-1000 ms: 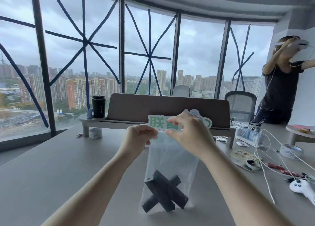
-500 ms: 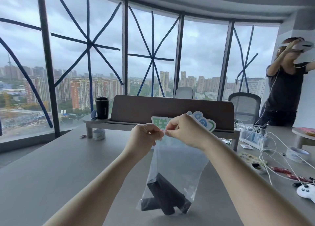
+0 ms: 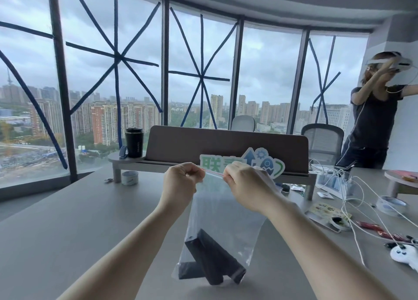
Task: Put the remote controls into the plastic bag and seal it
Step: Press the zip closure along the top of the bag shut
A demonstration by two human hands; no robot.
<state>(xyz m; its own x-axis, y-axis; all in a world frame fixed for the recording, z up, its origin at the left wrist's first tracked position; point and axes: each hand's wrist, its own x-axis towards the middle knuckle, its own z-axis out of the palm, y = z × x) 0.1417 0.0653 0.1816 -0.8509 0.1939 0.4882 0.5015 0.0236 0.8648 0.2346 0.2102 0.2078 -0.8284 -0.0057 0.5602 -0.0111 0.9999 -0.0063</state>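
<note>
A clear plastic bag (image 3: 222, 218) hangs upright over the grey table (image 3: 67, 227), its bottom resting on the surface. Two dark remote controls (image 3: 210, 260) lie crossed inside at the bottom. My left hand (image 3: 181, 181) pinches the bag's top edge at the left. My right hand (image 3: 246, 186) pinches the same edge at the right. A thin red seal strip (image 3: 212, 172) runs taut between the two hands. The bag's right top corner is hidden behind my right hand.
A brown desk divider (image 3: 226, 145) on a low shelf stands behind the bag, with a green-and-white sign (image 3: 267, 161) and a black cup (image 3: 134, 142). White cables (image 3: 352, 200), tape rolls and a white controller (image 3: 404, 255) clutter the right. A person wearing a headset (image 3: 373, 118) stands at far right.
My hands came close together at the bag's top, then moved apart along the seal strip. The bag turned a little, so the remotes look less like a cross.
</note>
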